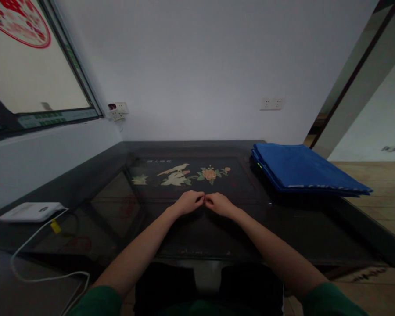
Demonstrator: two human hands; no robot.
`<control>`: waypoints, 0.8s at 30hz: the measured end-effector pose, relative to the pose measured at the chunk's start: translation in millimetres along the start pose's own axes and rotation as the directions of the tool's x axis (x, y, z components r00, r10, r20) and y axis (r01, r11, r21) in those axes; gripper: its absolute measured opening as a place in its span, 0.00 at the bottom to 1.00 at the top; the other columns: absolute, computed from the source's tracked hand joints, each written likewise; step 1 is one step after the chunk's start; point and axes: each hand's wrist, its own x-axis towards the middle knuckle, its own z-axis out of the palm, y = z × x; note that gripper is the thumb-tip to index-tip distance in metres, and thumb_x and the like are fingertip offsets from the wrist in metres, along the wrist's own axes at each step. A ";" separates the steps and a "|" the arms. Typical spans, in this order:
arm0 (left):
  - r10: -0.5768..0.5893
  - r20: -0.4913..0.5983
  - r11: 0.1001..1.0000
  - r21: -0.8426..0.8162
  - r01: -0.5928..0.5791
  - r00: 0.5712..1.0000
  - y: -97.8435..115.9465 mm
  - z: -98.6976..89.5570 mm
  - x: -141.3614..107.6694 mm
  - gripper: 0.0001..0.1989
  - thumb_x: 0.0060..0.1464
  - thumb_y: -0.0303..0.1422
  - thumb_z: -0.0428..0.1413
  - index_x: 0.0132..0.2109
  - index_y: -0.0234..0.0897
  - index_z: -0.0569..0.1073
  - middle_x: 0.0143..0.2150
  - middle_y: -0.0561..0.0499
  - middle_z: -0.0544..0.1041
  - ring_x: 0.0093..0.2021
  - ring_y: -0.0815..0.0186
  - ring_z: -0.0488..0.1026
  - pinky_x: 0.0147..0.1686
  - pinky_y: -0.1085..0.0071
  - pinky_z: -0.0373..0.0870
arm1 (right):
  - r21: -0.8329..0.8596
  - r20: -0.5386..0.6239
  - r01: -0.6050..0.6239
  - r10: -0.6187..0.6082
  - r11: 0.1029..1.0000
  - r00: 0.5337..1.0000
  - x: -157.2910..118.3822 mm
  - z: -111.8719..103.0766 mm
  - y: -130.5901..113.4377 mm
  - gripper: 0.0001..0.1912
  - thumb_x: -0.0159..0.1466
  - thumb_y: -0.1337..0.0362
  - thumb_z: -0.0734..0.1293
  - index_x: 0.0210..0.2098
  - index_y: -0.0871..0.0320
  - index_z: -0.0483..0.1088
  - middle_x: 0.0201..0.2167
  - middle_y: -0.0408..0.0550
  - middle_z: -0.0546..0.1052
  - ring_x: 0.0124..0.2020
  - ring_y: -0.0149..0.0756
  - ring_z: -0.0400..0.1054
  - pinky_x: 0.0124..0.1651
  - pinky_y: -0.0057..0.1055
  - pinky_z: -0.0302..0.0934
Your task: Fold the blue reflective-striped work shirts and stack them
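My left hand (190, 202) and my right hand (220, 205) meet over the middle of the dark, glossy table (283, 237), touching at the curled fingers. Both are closed, with no object showing in either one. Just beyond them lies the table's inlaid picture of pale birds (176, 177) and a pink flower (209, 174) with green leaves. Off to the right of my right hand rests a folded stack of blue cloth (306, 166), overhanging the table's right edge.
On the left side a white flat device (33, 212) has a white cable (52, 278) running down past the front edge, with a yellow tag (55, 226) beside it. Wall sockets (271, 104) are set above the table's back. A window (36, 66) is at the upper left.
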 end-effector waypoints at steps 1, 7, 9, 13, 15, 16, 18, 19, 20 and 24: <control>0.000 0.001 1.000 0.002 0.000 1.000 0.4 -0.5 -0.1 0.11 0.60 0.32 0.46 0.34 0.38 0.72 0.29 0.52 0.74 0.29 0.67 0.67 0.30 0.74 0.57 | 0.000 0.003 -0.002 0.002 1.000 1.000 0.1 -0.2 -0.3 0.13 0.65 0.65 0.59 0.37 0.58 0.76 0.35 0.50 0.79 0.34 0.34 0.70 0.34 0.26 0.50; -0.011 0.010 1.000 0.019 0.011 1.000 2.1 -2.6 -0.5 0.11 0.60 0.32 0.46 0.35 0.38 0.72 0.30 0.52 0.74 0.31 0.67 0.69 0.31 0.74 0.58 | 0.007 0.006 -0.006 0.006 1.000 1.000 0.3 0.4 0.4 0.12 0.65 0.64 0.60 0.36 0.58 0.75 0.35 0.50 0.79 0.35 0.35 0.71 0.33 0.27 0.50; -0.014 0.012 1.000 0.017 0.014 1.000 2.7 -2.9 -0.6 0.11 0.60 0.32 0.46 0.34 0.38 0.72 0.30 0.51 0.75 0.31 0.66 0.69 0.31 0.74 0.59 | 0.005 0.006 -0.007 0.007 1.000 1.000 -0.1 0.2 0.6 0.12 0.65 0.64 0.60 0.36 0.58 0.75 0.35 0.50 0.79 0.35 0.35 0.71 0.33 0.27 0.50; -0.020 0.012 1.000 0.005 0.020 1.000 3.3 -2.8 -0.8 0.12 0.61 0.32 0.46 0.34 0.38 0.73 0.30 0.51 0.75 0.31 0.66 0.69 0.32 0.74 0.59 | -0.003 0.007 0.005 -0.005 1.000 1.000 -0.7 -0.8 -0.3 0.12 0.65 0.65 0.59 0.36 0.58 0.75 0.35 0.50 0.79 0.35 0.35 0.71 0.33 0.27 0.50; -0.022 0.012 1.000 0.007 0.022 1.000 3.0 -2.4 -0.7 0.12 0.61 0.33 0.46 0.34 0.38 0.72 0.30 0.51 0.74 0.31 0.66 0.69 0.32 0.74 0.59 | -0.012 0.006 0.005 -0.005 1.000 1.000 -0.7 -1.0 -0.6 0.12 0.65 0.64 0.59 0.36 0.58 0.75 0.35 0.50 0.79 0.35 0.35 0.71 0.33 0.27 0.50; -0.022 0.013 1.000 0.012 0.022 1.000 2.6 -2.1 -0.6 0.12 0.61 0.33 0.46 0.34 0.38 0.72 0.30 0.51 0.74 0.31 0.66 0.69 0.31 0.74 0.59 | -0.017 0.006 0.004 -0.004 1.000 1.000 -0.6 -0.9 -0.5 0.12 0.65 0.64 0.59 0.36 0.58 0.75 0.35 0.50 0.79 0.34 0.35 0.71 0.32 0.27 0.49; -0.025 0.018 0.999 0.022 0.025 1.000 1.9 -1.7 -0.3 0.12 0.60 0.33 0.46 0.34 0.38 0.72 0.30 0.51 0.74 0.31 0.66 0.69 0.31 0.74 0.58 | -0.021 0.003 0.005 -0.004 1.000 1.000 -0.3 -0.3 0.0 0.13 0.65 0.64 0.59 0.36 0.58 0.75 0.35 0.50 0.79 0.34 0.35 0.71 0.32 0.27 0.49; -0.025 0.019 0.999 0.025 0.024 1.000 1.6 -1.5 -0.2 0.12 0.60 0.33 0.46 0.34 0.38 0.72 0.30 0.51 0.74 0.31 0.66 0.69 0.31 0.74 0.58 | -0.022 0.001 0.008 -0.008 1.000 1.000 -0.1 0.2 0.4 0.13 0.65 0.64 0.59 0.36 0.58 0.75 0.34 0.50 0.79 0.34 0.35 0.71 0.32 0.27 0.49; -0.023 0.018 0.999 0.025 0.022 1.000 1.4 -1.4 -0.1 0.11 0.60 0.33 0.46 0.34 0.38 0.72 0.30 0.51 0.74 0.30 0.66 0.69 0.31 0.74 0.58 | -0.024 -0.001 0.010 -0.011 1.000 1.000 0.0 0.8 0.8 0.13 0.65 0.64 0.59 0.36 0.58 0.75 0.34 0.50 0.79 0.34 0.35 0.71 0.32 0.27 0.49; -0.019 0.018 1.000 0.020 0.019 1.000 1.7 -1.1 -0.1 0.12 0.61 0.33 0.46 0.34 0.38 0.72 0.30 0.51 0.74 0.31 0.66 0.69 0.31 0.74 0.58 | -0.041 -0.007 0.004 -0.004 0.999 1.000 0.5 3.0 2.4 0.13 0.65 0.64 0.59 0.36 0.58 0.75 0.35 0.50 0.79 0.34 0.35 0.71 0.31 0.27 0.49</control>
